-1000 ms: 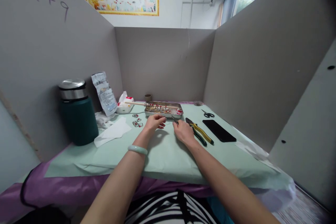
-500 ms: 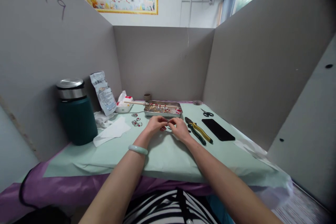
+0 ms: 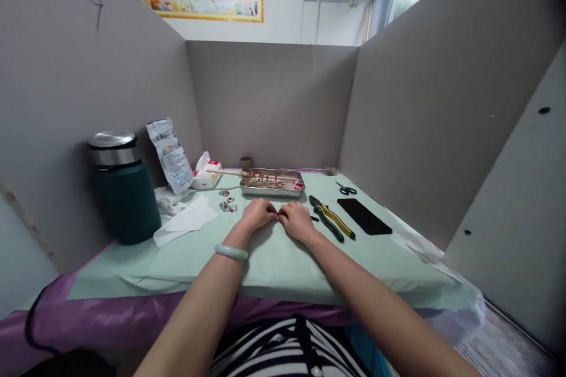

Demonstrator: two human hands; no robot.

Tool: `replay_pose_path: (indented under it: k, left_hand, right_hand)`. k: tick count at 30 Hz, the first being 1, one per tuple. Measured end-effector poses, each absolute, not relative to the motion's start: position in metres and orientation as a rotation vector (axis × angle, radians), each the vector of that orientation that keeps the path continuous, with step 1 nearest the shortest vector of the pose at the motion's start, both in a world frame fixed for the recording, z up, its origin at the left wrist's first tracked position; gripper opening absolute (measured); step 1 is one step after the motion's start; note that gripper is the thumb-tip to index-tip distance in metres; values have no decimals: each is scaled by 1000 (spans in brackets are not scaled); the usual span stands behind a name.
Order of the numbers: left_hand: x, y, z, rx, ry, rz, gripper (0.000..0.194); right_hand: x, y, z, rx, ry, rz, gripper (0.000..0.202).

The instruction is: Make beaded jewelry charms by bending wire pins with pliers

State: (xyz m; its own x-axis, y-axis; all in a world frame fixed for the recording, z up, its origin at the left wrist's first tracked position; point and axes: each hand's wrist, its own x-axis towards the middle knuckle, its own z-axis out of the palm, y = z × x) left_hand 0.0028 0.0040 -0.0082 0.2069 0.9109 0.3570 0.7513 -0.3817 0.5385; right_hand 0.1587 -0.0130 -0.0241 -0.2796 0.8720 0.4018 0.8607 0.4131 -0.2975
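Observation:
My left hand [image 3: 259, 213] and my right hand [image 3: 295, 219] meet over the table, just in front of a metal tray [image 3: 272, 192] of beads. Fingers of both hands are pinched together, tip to tip. Between them is something tiny and dark, too small to name. A pale green bangle [image 3: 231, 252] circles my left wrist. Left of my left hand lie several small beaded rings [image 3: 229, 207] with red and silver parts. Pliers [image 3: 331, 219] with green and yellow handles lie to the right of my right hand. A thin stick [image 3: 225, 172] strung with red beads rests across the tray.
Scissors [image 3: 346, 189] and a black phone-like slab [image 3: 364, 216] lie at the right. On the left stand a dark green flask [image 3: 126, 200], a silver pouch [image 3: 170, 156], white paper [image 3: 188, 221] and a tissue pack [image 3: 206, 175]. Grey partitions [image 3: 269, 100] enclose the table.
Both hands have turned and lowered slightly, with their backs now more upward and the fingers curled closer in. The red glint under my left fingers is out of sight. The view shifted a little.

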Motion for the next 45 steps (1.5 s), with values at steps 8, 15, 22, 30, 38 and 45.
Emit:
replay_pose_path:
  k: [8, 15, 22, 30, 38, 45]
  left_hand:
    - [3, 5, -10, 2231, 1556, 930, 6]
    - [5, 3, -9, 2327, 1634, 700, 19]
    - [5, 8, -12, 2288, 1634, 672, 23]
    - [3, 14, -16, 2207, 1652, 700, 25]
    - [3, 14, -16, 2185, 1685, 725, 25]
    - [3, 14, -17, 2156, 1684, 728, 25]
  right_hand:
    - [229, -34, -3, -2073, -1970, -41, 51]
    - [258, -33, -15, -2086, -1977, 25, 43]
    - [253, -67, 2, -1411, -1791, 642, 50]
    - [200, -79, -8, -1389, -2136, 235, 38]
    - [199, -90, -10, -1528, -2208, 55, 41]
    - [187, -97, -8, -1630, -2161, -56, 42]
